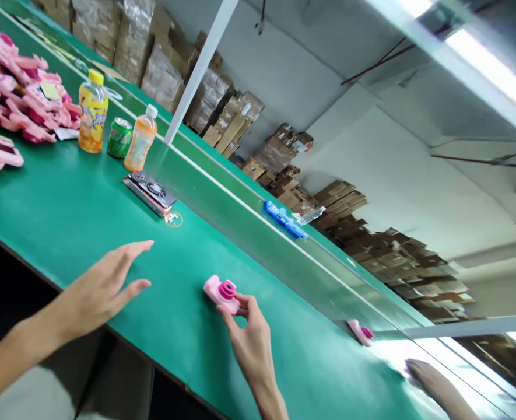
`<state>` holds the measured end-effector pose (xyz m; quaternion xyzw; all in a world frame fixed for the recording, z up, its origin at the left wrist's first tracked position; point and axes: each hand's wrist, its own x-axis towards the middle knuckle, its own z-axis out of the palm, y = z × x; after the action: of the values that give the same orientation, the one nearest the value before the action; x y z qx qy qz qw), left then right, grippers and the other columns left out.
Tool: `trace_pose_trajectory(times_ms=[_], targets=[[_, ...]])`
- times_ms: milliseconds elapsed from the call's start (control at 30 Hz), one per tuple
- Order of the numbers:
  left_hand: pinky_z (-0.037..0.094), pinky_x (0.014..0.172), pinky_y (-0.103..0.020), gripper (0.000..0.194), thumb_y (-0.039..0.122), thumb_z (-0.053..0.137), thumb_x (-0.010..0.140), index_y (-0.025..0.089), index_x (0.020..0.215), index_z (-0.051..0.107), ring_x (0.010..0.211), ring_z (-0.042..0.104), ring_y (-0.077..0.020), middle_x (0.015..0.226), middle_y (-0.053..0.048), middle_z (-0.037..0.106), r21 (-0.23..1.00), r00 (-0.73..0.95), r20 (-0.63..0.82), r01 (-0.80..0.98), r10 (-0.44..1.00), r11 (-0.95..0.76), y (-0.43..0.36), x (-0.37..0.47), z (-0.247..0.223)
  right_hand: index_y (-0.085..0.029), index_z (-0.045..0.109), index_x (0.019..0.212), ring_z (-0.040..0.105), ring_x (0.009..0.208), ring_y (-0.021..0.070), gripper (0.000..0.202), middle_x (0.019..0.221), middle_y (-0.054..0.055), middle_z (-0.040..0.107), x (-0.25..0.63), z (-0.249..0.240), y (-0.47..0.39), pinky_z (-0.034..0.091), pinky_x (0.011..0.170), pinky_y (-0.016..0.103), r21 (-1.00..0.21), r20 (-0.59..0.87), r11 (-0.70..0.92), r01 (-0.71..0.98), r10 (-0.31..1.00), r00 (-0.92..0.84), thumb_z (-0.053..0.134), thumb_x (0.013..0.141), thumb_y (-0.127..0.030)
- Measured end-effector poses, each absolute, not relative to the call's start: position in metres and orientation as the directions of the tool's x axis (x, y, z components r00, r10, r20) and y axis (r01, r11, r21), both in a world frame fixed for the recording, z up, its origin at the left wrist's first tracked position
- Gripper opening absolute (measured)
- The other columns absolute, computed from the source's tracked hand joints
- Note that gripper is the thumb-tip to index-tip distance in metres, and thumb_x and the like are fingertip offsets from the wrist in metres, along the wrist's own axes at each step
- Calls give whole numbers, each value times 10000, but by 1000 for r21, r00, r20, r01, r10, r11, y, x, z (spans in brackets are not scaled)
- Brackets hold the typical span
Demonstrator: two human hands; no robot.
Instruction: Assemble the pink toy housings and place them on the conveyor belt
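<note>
My right grip [254,344] is closed on the pink camera [214,287], thumb against the near side, fingers at the end beside its raised magenta lens. The camera is in front of me at the tabletop [174,326]; I cannot tell whether it touches down. My left grip [98,286] is open and empty, well apart from it.

To hold it well, I judge a light pinch on the body is enough, with my fingertips off the lens. The far end is unsupported, so I'd keep my wrist steady and the body level, and bring in my left grip if it starts to twist.

Counting: one camera in my grip, and a second pink camera [356,331] farther right, near one co-worker's hand [430,379]. At the left lies one heap of pink pieces [25,96], too overlapped to number. Beside it stand two drink bottles [92,116] and one green can [120,139]. There is one small stack of flat items [150,195], with one yellowish ring [181,219] next to it, and one blue piece [284,219] beyond.
</note>
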<state>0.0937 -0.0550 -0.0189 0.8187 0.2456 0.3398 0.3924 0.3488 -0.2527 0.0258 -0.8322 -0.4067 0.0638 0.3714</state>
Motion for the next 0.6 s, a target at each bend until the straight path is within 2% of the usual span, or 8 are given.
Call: trace_pose_trajectory(times_ms=[33, 100, 200, 333, 467, 533, 600], targets=[[369, 1175, -538, 582, 610, 464, 980, 312, 1479, 442, 1390, 493, -328, 1484, -72, 554, 710, 629, 418, 222, 655, -668, -37, 88, -25, -175, 619, 1044, 696, 866, 260, 475, 1014, 113, 731, 378, 24, -248, 559, 848, 410, -626, 201, -442, 643, 705, 680, 671, 801, -580], [395, 1144, -558, 656, 679, 377, 974, 219, 1414, 534, 1351, 524, -362, 1401, -124, 620, 546, 570, 497, 380, 654, -747, -11, 82, -38, -164, 592, 1056, 697, 924, 281, 500, 1051, 143, 723, 435, 21, -229, 554, 881, 411, -572, 204, -540, 617, 635, 745, 629, 783, -581], [430, 1116, -559, 725, 694, 365, 968, 167, 1440, 519, 1323, 547, -362, 1406, -147, 616, 415, 550, 515, 511, 657, -753, 3, 81, -56, -123, 561, 1124, 632, 1148, 345, 533, 1189, 229, 669, 503, 20, -183, 494, 1007, 448, -554, 245, -633, 541, 497, 832, 627, 757, -504], [453, 1113, -535, 579, 613, 447, 977, 216, 1376, 587, 1319, 552, -330, 1423, -101, 607, 366, 551, 477, 584, 685, -725, 3, 82, -64, -64, 517, 1247, 536, 1274, 450, 631, 1304, 342, 560, 548, 27, -134, 416, 1060, 579, -565, 218, -736, 373, 304, 928, 626, 760, -450], [483, 1108, -516, 433, 522, 511, 976, 268, 1296, 655, 1301, 576, -308, 1414, -71, 617, 387, 547, 410, 620, 729, -683, -1, 83, -49, -67, 399, 1432, 498, 1299, 504, 823, 1367, 359, 495, 549, 29, -121, 402, 1033, 659, -574, 160, -764, 294, 248, 956, 601, 782, -529], [477, 1127, -512, 413, 475, 525, 979, 260, 1307, 654, 1323, 565, -301, 1436, -77, 606, 395, 558, 350, 641, 753, -658, -5, 86, -38, -84, 269, 1541, 400, 1366, 548, 963, 1461, 374, 387, 546, 23, -124, 353, 1039, 719, -568, 251, -751, 337, 232, 940, 558, 794, -620], [414, 1176, -559, 459, 456, 537, 976, 236, 1370, 619, 1412, 484, -327, 1508, -104, 546, 375, 545, 291, 692, 787, -617, -8, 89, -29, -141, 207, 1595, 289, 1437, 547, 980, 1545, 354, 277, 547, 13, -127, 314, 1055, 729, -527, 488, -713, 463, 192, 851, 461, 827, -694]])
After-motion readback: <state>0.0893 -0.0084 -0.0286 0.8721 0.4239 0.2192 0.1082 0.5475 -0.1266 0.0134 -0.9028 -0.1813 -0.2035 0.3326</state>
